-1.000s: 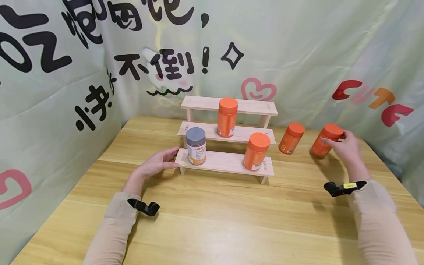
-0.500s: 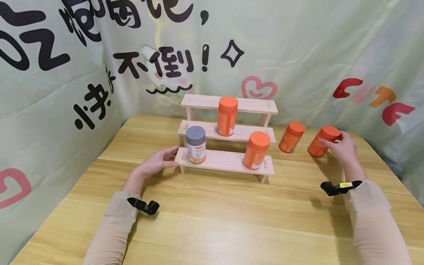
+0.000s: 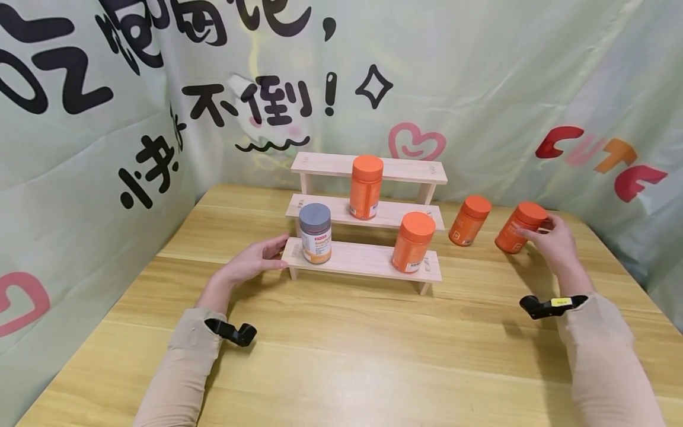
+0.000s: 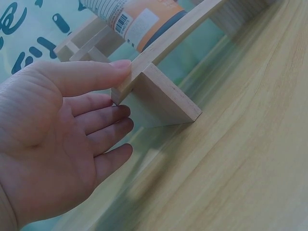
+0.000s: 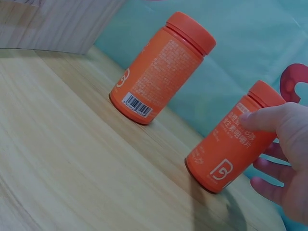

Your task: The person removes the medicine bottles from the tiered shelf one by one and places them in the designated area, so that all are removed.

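My right hand (image 3: 552, 240) grips an orange bottle (image 3: 514, 228) at the right of the table, its thumb across the label and its fingers behind. In the right wrist view that bottle (image 5: 226, 144) stands with its base at the tabletop. Just left of it is another orange bottle (image 3: 469, 220). My left hand (image 3: 255, 260) holds the left end of the lowest step of a pale wooden three-step shelf (image 3: 357, 259), the thumb (image 4: 110, 73) against the board and the other fingers loosely spread. A grey-lidded white jar (image 3: 316, 234) stands near that end.
On the lowest step's right side stands an orange bottle (image 3: 413, 243). One more orange bottle (image 3: 366, 188) is on the middle step. Behind the wooden table (image 3: 341, 356) hangs a printed curtain (image 3: 491, 77), which also runs along the left side.
The right hand and its orange bottle have shifted slightly left, toward the neighbouring bottle, and stay nearly still over the last half second. The left hand keeps its place at the shelf.
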`<state>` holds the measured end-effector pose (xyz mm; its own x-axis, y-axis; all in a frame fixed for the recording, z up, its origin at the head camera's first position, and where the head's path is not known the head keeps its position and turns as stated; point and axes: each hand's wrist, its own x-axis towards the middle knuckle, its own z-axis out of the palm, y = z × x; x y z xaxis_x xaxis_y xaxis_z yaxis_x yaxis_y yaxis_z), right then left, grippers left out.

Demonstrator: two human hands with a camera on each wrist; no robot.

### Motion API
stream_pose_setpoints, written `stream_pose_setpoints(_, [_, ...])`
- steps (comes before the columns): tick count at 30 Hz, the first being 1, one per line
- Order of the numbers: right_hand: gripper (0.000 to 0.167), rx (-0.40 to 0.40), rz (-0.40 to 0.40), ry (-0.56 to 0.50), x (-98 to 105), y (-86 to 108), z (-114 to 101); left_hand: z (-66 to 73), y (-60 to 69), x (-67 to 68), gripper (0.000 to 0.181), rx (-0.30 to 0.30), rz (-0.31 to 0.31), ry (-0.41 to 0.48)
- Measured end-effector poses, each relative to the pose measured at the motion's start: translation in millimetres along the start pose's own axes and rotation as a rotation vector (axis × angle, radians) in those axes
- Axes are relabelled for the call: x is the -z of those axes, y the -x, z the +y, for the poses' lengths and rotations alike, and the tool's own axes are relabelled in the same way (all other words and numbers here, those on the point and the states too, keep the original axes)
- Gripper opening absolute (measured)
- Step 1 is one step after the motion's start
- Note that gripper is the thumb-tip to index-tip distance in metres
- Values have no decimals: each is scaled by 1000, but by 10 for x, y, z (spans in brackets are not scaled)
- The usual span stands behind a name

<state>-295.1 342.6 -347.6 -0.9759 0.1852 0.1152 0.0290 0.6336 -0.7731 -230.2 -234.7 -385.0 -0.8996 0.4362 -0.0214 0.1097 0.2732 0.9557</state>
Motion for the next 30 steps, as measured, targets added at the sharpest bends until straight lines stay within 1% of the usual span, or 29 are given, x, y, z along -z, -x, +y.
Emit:
stream_pose_setpoints(4, [77,-3,-29,-36,59,5,-20,5,3,1,75,-4,-1,4])
stream_pose_setpoints(9, [78,19,-14,-83,129,10,-57,6,0,2,75,-4,-1,8])
stream_pose_setpoints(13, [78,17,-3,-121,204,31,-95,9,1,1,75,0,0,-6])
stream_pose_setpoints(18, [78,40,10,-147,289,51,-171,9,-3,4,75,-1,-4,-14])
stream_pose_setpoints(21, [78,53,10,-126,320,58,-231,8,-4,5,75,-1,-5,-9])
stream_pose_setpoints(26, [77,46,18,-95,345,63,-357,8,-6,7,75,-10,-8,-17])
stream_pose_setpoints(30, [74,61,24,-104,336,53,-473,5,-7,9,75,-5,-5,-13])
